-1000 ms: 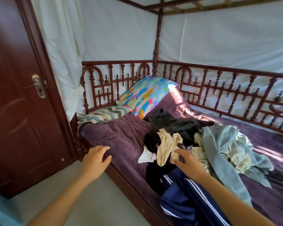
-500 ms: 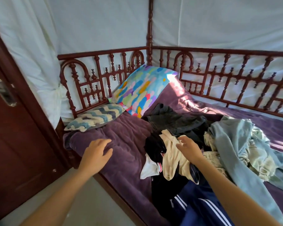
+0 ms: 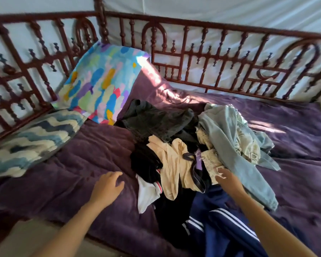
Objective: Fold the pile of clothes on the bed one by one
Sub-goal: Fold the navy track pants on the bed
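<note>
A loose pile of clothes lies on the purple bed cover [image 3: 67,179]. In it I see a cream garment [image 3: 174,164], a dark grey garment [image 3: 156,121], a black garment [image 3: 145,162], a pale blue garment [image 3: 230,145] and navy trousers with white stripes [image 3: 226,229]. My right hand [image 3: 228,180] is over the pile's near side, fingers resting loosely on a pale patterned cloth beside the pale blue garment. My left hand [image 3: 107,186] hovers with loosely curled fingers over the bare cover left of the pile, holding nothing.
A colourful pillow [image 3: 100,80] leans at the bed's head, with a blue-and-cream wavy cushion [image 3: 32,140] lying to its left. A carved dark red wooden railing [image 3: 202,52] runs round the back and left of the bed. Floor [image 3: 26,238] shows at bottom left.
The view has swung right and down, so the door has left the frame. My right hand moved from the cream garment toward the pale blue one. My left hand came in over the bed cover.
</note>
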The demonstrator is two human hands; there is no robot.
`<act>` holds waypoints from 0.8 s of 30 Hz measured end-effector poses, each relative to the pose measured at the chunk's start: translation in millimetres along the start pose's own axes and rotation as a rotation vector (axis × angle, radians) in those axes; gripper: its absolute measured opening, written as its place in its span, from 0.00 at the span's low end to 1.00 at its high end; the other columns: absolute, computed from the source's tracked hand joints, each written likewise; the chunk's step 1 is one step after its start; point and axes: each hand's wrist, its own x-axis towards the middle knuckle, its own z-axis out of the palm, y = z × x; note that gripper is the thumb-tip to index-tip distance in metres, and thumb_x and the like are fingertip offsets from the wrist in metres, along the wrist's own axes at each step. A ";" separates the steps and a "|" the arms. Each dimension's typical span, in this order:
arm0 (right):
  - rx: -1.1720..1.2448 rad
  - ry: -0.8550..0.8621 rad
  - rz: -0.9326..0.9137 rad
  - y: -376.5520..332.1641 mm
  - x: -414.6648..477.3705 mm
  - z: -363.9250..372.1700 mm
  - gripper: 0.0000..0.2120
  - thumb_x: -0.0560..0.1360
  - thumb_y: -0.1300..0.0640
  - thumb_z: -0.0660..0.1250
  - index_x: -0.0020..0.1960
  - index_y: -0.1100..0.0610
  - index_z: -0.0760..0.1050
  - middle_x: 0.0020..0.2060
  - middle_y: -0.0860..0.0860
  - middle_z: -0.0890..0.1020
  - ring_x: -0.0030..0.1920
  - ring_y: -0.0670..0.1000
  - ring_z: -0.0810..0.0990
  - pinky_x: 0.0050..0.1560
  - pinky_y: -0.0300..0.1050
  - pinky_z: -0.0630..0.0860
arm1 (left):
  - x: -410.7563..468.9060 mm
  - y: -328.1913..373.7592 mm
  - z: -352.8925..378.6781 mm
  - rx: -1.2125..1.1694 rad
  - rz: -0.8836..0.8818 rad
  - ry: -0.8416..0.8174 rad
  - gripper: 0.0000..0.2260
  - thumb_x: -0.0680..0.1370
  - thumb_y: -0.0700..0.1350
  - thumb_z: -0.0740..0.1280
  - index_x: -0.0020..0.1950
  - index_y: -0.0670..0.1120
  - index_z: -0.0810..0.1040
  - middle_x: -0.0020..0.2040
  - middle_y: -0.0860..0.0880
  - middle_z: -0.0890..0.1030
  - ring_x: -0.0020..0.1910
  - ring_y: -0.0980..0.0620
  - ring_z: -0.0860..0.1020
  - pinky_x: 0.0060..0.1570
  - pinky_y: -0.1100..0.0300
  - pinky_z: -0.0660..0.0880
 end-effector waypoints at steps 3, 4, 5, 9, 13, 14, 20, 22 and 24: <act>0.008 0.044 0.140 20.1 -13.3 1.0 0.16 0.76 0.59 0.65 0.62 0.62 0.73 0.56 0.60 0.78 0.55 0.58 0.77 0.48 0.44 0.69 | 34.3 10.8 11.8 0.039 0.130 -0.093 0.18 0.79 0.49 0.61 0.69 0.47 0.69 0.66 0.50 0.72 0.65 0.49 0.68 0.62 0.56 0.67; 0.013 0.049 0.179 27.0 -19.5 4.8 0.13 0.75 0.56 0.65 0.57 0.61 0.75 0.52 0.58 0.79 0.53 0.57 0.77 0.47 0.45 0.69 | 43.8 16.6 18.5 0.050 0.179 -0.127 0.18 0.79 0.49 0.61 0.69 0.47 0.69 0.66 0.49 0.72 0.65 0.49 0.69 0.62 0.56 0.67; 0.007 0.049 0.206 35.1 -27.9 9.5 0.09 0.73 0.52 0.65 0.50 0.57 0.76 0.45 0.54 0.80 0.50 0.56 0.77 0.48 0.46 0.69 | 51.0 24.8 26.0 0.063 0.224 -0.174 0.19 0.79 0.49 0.61 0.69 0.47 0.69 0.66 0.49 0.71 0.64 0.49 0.69 0.61 0.56 0.68; -0.063 0.047 0.369 73.5 -66.9 25.1 0.13 0.76 0.55 0.65 0.59 0.57 0.74 0.54 0.55 0.78 0.57 0.56 0.76 0.50 0.44 0.68 | 56.8 69.0 72.7 0.112 0.361 -0.376 0.18 0.79 0.49 0.59 0.68 0.48 0.69 0.66 0.49 0.71 0.64 0.48 0.68 0.60 0.57 0.67; -0.009 0.134 0.466 124.3 -103.9 23.9 0.17 0.72 0.55 0.67 0.58 0.63 0.75 0.55 0.59 0.79 0.58 0.59 0.76 0.53 0.46 0.69 | 34.5 120.9 122.8 0.128 0.526 -0.528 0.16 0.79 0.49 0.60 0.66 0.47 0.71 0.64 0.49 0.73 0.64 0.49 0.69 0.60 0.59 0.66; 0.005 0.143 0.489 138.3 -109.2 21.6 0.18 0.71 0.54 0.67 0.58 0.63 0.75 0.55 0.59 0.79 0.58 0.59 0.76 0.55 0.47 0.70 | 29.9 133.5 133.5 0.134 0.556 -0.557 0.17 0.79 0.50 0.60 0.67 0.47 0.70 0.64 0.49 0.73 0.65 0.49 0.69 0.61 0.59 0.66; -0.089 0.156 0.601 211.9 -114.6 -2.2 0.23 0.72 0.57 0.67 0.66 0.57 0.71 0.63 0.56 0.74 0.64 0.58 0.72 0.60 0.46 0.69 | 11.2 208.9 186.6 0.243 0.639 -0.664 0.19 0.79 0.51 0.59 0.69 0.50 0.67 0.66 0.50 0.70 0.66 0.50 0.67 0.60 0.60 0.65; -0.238 0.132 0.558 226.2 -110.5 -10.5 0.26 0.71 0.53 0.69 0.68 0.55 0.69 0.65 0.54 0.72 0.65 0.58 0.69 0.59 0.49 0.71 | 7.1 231.3 204.3 0.274 0.648 -0.681 0.19 0.79 0.51 0.60 0.69 0.50 0.66 0.66 0.50 0.70 0.66 0.50 0.67 0.60 0.60 0.66; -0.390 0.100 0.467 241.8 -102.6 -17.5 0.33 0.57 0.50 0.79 0.60 0.54 0.77 0.58 0.57 0.77 0.58 0.60 0.77 0.47 0.54 0.77 | 2.2 248.4 221.1 0.294 0.639 -0.698 0.22 0.79 0.52 0.60 0.72 0.50 0.63 0.68 0.50 0.68 0.67 0.50 0.66 0.62 0.59 0.66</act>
